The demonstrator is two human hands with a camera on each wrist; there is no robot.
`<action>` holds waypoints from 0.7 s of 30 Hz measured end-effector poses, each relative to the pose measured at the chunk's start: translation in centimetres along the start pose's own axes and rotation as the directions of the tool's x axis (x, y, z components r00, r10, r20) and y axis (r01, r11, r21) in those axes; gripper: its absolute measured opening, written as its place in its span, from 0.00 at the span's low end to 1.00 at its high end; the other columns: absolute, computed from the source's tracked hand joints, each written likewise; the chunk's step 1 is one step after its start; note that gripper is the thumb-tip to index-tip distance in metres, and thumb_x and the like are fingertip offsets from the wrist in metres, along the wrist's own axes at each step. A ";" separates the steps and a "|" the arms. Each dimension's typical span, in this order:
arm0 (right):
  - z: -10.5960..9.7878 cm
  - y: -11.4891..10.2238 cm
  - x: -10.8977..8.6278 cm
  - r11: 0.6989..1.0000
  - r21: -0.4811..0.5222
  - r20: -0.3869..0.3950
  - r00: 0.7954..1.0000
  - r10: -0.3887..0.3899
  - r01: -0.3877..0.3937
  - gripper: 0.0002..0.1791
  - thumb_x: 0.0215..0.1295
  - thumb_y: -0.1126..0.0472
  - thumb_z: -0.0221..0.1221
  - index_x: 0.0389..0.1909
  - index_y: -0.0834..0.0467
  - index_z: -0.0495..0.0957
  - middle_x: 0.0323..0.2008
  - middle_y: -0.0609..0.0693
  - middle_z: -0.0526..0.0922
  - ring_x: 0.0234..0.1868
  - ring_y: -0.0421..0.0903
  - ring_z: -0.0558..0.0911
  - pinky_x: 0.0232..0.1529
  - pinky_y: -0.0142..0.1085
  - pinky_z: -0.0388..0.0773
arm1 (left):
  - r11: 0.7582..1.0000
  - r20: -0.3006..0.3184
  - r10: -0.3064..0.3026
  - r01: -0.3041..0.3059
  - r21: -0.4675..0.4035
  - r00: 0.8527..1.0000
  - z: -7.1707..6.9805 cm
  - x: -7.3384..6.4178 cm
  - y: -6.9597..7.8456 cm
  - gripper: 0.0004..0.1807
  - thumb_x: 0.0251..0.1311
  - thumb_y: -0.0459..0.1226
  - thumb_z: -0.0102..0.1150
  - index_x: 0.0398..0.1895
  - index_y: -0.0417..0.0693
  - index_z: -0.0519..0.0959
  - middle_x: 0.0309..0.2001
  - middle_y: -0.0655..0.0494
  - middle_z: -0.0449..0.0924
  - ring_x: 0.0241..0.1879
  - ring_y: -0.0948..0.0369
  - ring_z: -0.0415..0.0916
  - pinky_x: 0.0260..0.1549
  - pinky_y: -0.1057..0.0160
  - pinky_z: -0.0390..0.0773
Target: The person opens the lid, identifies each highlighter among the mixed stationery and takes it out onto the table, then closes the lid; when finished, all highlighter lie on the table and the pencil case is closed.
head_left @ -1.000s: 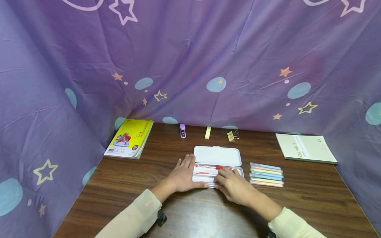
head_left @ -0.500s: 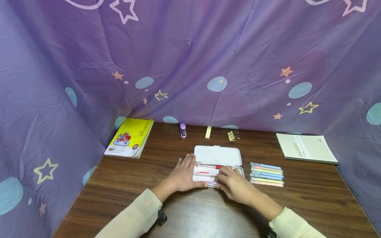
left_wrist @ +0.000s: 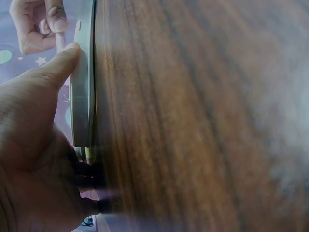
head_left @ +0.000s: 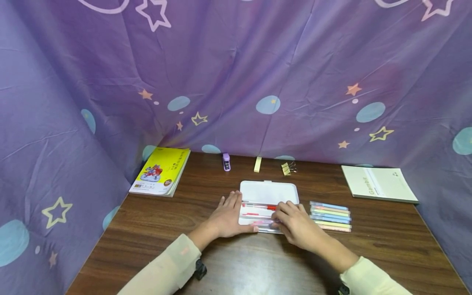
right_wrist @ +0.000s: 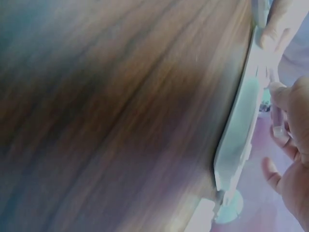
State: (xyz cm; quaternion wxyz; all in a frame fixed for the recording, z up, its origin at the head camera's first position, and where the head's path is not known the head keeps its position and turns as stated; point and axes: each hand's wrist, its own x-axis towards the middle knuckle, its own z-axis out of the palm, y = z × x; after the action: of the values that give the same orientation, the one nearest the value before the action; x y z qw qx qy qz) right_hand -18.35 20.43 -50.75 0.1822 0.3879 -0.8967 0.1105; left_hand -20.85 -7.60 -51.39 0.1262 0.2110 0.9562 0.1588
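Observation:
An open white pencil case (head_left: pixel 269 191) lies on the table in the head view, its lid folded back. My left hand (head_left: pixel 228 217) rests along its left end with fingers straight and the thumb on the near rim. Inside the case lie a red pen (head_left: pixel 258 206) and a thin red-marked item (head_left: pixel 252 214). My right hand (head_left: pixel 295 224) pinches a clear, pinkish pen (right_wrist: pixel 277 115) between thumb and fingers, just over the case's near part. That hand hides the case's right end in the head view.
Right of the case lies a row of several pastel pens (head_left: pixel 331 217). Behind stand a purple stapler (head_left: pixel 226 162), a pale yellow block (head_left: pixel 257 164) and a gold binder clip (head_left: pixel 287 169). A yellow book (head_left: pixel 160 172) lies left, a pale notebook (head_left: pixel 380 183) right.
My right hand has moved slightly right and up from the case's near compartment, and the pinkish pen now shows more at its fingers. My left hand has stayed in place.

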 end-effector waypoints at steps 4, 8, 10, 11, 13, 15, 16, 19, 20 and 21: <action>-0.6 0.7 -0.4 1.000 -0.012 -0.014 1.000 0.020 -0.020 0.08 0.68 0.58 0.75 0.43 0.49 0.86 0.41 0.40 0.80 0.42 0.39 0.74 0.42 0.37 0.70 | 1.000 0.002 0.001 -0.001 -0.001 1.000 -0.1 0.0 0.0 0.73 0.64 0.79 0.56 0.91 0.35 0.43 0.91 0.38 0.42 0.92 0.44 0.40 0.90 0.42 0.45; -1.1 1.5 -1.0 0.999 -0.041 -0.043 0.999 0.025 -0.027 0.10 0.68 0.60 0.75 0.46 0.50 0.85 0.42 0.41 0.79 0.42 0.41 0.74 0.41 0.38 0.69 | 1.000 0.006 0.002 -0.002 -0.001 1.000 0.0 0.0 0.0 0.73 0.64 0.79 0.56 0.91 0.35 0.43 0.91 0.37 0.42 0.92 0.44 0.41 0.91 0.42 0.45; -1.4 2.0 -1.4 0.998 -0.057 -0.060 0.998 0.022 -0.025 0.11 0.67 0.61 0.75 0.47 0.51 0.85 0.42 0.42 0.79 0.42 0.42 0.74 0.40 0.39 0.69 | 1.000 0.007 0.003 -0.003 -0.002 1.000 -0.1 0.0 0.1 0.73 0.65 0.79 0.56 0.91 0.35 0.43 0.91 0.37 0.42 0.92 0.44 0.41 0.90 0.41 0.45; -1.5 2.2 -1.6 0.997 -0.070 -0.068 0.998 0.019 -0.024 0.12 0.66 0.62 0.75 0.47 0.51 0.85 0.42 0.43 0.79 0.42 0.43 0.74 0.40 0.40 0.70 | 1.000 0.009 0.002 -0.002 -0.003 1.000 -0.1 0.0 0.1 0.73 0.65 0.79 0.57 0.91 0.35 0.43 0.91 0.37 0.42 0.92 0.44 0.41 0.90 0.41 0.45; -1.8 2.7 -2.1 0.996 -0.088 -0.077 0.997 0.014 -0.021 0.14 0.63 0.64 0.75 0.47 0.52 0.84 0.43 0.44 0.79 0.43 0.45 0.75 0.41 0.44 0.72 | 1.000 0.011 0.002 -0.002 -0.004 1.000 -0.1 -0.1 0.2 0.73 0.65 0.79 0.57 0.91 0.35 0.43 0.91 0.37 0.42 0.92 0.44 0.40 0.90 0.41 0.45; -2.1 3.1 -2.6 0.994 -0.103 -0.082 0.997 0.014 -0.022 0.16 0.60 0.66 0.75 0.47 0.52 0.83 0.44 0.45 0.80 0.44 0.47 0.75 0.42 0.49 0.74 | 1.000 0.012 0.001 -0.001 -0.008 1.000 -0.1 -0.1 0.2 0.72 0.65 0.78 0.57 0.91 0.35 0.43 0.91 0.37 0.42 0.92 0.44 0.40 0.90 0.41 0.45; -2.2 3.3 -2.9 0.993 -0.112 -0.082 0.997 0.014 -0.023 0.18 0.59 0.67 0.75 0.47 0.52 0.83 0.44 0.46 0.80 0.45 0.48 0.76 0.43 0.52 0.76 | 1.000 0.011 0.002 -0.002 -0.012 1.000 -0.1 -0.1 0.2 0.72 0.65 0.78 0.57 0.91 0.35 0.43 0.91 0.37 0.42 0.92 0.44 0.41 0.90 0.41 0.45; -2.5 3.8 -3.8 0.991 -0.130 -0.077 0.997 0.029 -0.039 0.17 0.59 0.66 0.76 0.47 0.52 0.83 0.46 0.46 0.81 0.46 0.49 0.77 0.44 0.56 0.77 | 1.000 0.008 0.001 -0.001 -0.017 1.000 -0.1 -0.1 0.2 0.72 0.65 0.78 0.58 0.91 0.35 0.43 0.91 0.36 0.43 0.92 0.44 0.41 0.90 0.41 0.46; -2.6 3.9 -4.0 0.990 -0.135 -0.074 0.997 0.038 -0.047 0.17 0.60 0.65 0.76 0.47 0.51 0.83 0.46 0.46 0.82 0.46 0.49 0.77 0.45 0.57 0.77 | 1.000 0.007 0.000 0.000 -0.019 1.000 -0.1 -0.1 0.2 0.72 0.65 0.78 0.58 0.91 0.35 0.43 0.91 0.37 0.43 0.92 0.44 0.41 0.90 0.41 0.46; -2.7 4.1 -4.3 0.989 -0.139 -0.074 0.996 0.044 -0.054 0.16 0.61 0.65 0.76 0.47 0.51 0.83 0.46 0.46 0.82 0.46 0.49 0.78 0.45 0.58 0.78 | 1.000 0.006 0.000 0.000 -0.020 1.000 -0.1 0.0 0.1 0.72 0.65 0.78 0.58 0.91 0.35 0.43 0.91 0.37 0.43 0.92 0.44 0.41 0.90 0.41 0.46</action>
State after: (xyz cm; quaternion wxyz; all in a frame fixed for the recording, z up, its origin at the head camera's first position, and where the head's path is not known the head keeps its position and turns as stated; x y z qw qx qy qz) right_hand -17.99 26.90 -50.34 0.2380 0.3476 -0.9046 0.0651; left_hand -20.79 -7.52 -51.24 0.1313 0.2103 0.9542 0.1677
